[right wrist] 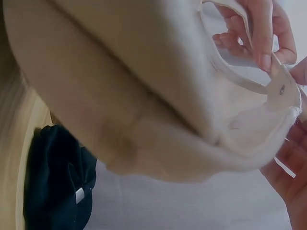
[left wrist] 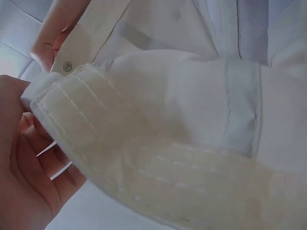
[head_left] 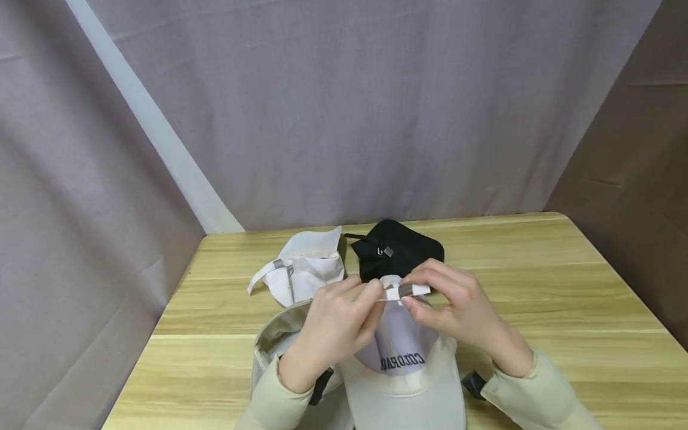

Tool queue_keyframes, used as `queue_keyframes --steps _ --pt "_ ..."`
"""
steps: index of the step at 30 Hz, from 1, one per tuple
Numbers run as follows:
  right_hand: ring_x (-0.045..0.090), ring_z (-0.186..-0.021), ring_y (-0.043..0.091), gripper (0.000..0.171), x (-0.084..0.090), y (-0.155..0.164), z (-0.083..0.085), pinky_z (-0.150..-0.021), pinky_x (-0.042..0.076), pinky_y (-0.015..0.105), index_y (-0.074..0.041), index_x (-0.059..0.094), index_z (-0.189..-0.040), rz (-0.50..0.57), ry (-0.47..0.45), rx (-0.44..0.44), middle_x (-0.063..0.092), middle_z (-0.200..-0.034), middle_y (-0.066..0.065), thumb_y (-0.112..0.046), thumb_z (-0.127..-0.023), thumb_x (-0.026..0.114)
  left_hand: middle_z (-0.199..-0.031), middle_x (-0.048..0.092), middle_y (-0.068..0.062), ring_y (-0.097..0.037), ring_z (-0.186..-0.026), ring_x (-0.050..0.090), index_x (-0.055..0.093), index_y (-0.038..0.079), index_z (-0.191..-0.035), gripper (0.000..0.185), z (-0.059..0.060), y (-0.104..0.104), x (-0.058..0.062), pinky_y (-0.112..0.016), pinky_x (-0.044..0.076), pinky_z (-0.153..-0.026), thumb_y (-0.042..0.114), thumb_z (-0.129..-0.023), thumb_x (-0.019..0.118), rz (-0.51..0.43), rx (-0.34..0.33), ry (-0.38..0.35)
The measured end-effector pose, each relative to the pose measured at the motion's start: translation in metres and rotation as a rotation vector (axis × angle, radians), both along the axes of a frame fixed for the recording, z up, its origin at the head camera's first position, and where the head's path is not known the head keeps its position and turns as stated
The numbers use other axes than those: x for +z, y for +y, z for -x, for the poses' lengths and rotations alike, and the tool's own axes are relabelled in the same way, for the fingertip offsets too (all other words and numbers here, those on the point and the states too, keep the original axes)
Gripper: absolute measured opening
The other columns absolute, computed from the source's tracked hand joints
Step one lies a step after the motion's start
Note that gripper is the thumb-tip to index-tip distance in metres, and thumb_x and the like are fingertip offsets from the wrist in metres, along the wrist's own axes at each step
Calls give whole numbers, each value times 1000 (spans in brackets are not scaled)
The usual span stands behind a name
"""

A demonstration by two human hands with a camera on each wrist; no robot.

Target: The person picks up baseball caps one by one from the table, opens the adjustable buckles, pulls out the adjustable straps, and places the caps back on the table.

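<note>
Left hand (head_left: 333, 325) and right hand (head_left: 451, 304) both pinch the back strap (head_left: 407, 291) of a cream cap (head_left: 403, 382); a black cap (head_left: 398, 248) lies behind on the surface (head_left: 537, 286).

The counter (head_left: 537, 310) is a rectangular top with a light wood-grain finish, set against a grey curtain backdrop. 3 caps lie on it. A white cap (head_left: 301, 269) rests at the rear, left of centre. A black cap (head_left: 400, 251) lies just beside it on the right. A beige cap (head_left: 408, 382) sits at the near edge.
</note>
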State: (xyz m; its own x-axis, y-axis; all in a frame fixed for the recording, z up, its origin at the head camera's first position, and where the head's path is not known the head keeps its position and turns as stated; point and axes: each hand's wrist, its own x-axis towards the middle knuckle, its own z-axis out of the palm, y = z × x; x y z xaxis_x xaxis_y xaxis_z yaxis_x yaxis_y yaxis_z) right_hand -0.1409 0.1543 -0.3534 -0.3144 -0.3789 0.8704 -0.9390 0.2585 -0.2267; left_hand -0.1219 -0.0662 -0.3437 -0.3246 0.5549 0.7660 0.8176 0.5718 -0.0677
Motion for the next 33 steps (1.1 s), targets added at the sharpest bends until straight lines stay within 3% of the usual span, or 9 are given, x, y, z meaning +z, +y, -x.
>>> queue_keyframes --steps 11,21,33 --pt "54 -73 8 31 4 4 -1 -65 45 15 -5 70 -92 12 -23 2 64 -85 1 -33 -100 60 -63 44 10 -8 -57 40 55 13 -87 9 1 -3 1 -20 30 -50 6 -88 60 -47 0 -43" --pt "55 -72 9 30 -3 0 1 -65 44 15 -4 69 -93 9 -25 52 64 -86 1 -32 -101 61 -86 56 6 -10 -74 50 63 14 -90 2 0 6 2 -21 41 -57 12 -91 64 3 14 -14" --pt "54 -72 8 29 -7 -2 1 -64 44 15 -4 69 -94 20 -36 61 64 -86 1 -31 -100 61 -85 55 3 -13 -76 51 61 12 -90 4 -1 5 4 -24 44 -62 9 -92 60 41 -12 -8"
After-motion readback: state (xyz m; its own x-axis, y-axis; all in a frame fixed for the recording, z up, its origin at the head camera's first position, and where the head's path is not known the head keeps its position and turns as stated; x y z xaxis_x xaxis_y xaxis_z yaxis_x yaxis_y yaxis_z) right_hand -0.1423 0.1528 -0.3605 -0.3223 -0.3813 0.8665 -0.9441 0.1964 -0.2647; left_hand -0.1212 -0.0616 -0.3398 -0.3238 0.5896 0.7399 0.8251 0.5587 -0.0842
